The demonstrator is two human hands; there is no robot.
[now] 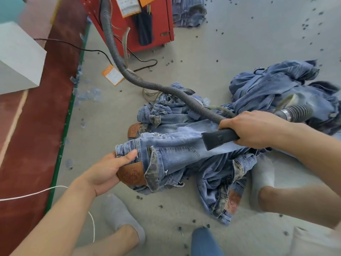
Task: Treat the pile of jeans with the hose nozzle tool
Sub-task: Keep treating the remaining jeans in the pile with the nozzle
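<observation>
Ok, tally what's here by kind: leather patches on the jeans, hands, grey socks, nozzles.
leather patches on the jeans: 3
hands, left hand and right hand: 2
grey socks: 2
nozzle: 1
total: 8

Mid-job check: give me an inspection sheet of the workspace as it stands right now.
Surface: grey floor, dark specks scattered over it.
Job's things: pile of jeans on the floor; black nozzle lies on the top pair; grey ribbed hose runs back to the red machine.
Clutter: orange tag on the floor; blue fabric scraps by the floor's left edge.
Grippers: left hand grips the top pair's waistband; right hand grips the nozzle.
Cables: black cable near the machine; white cord lower left.
Surroundings: second denim heap to the right; another beside the machine.
</observation>
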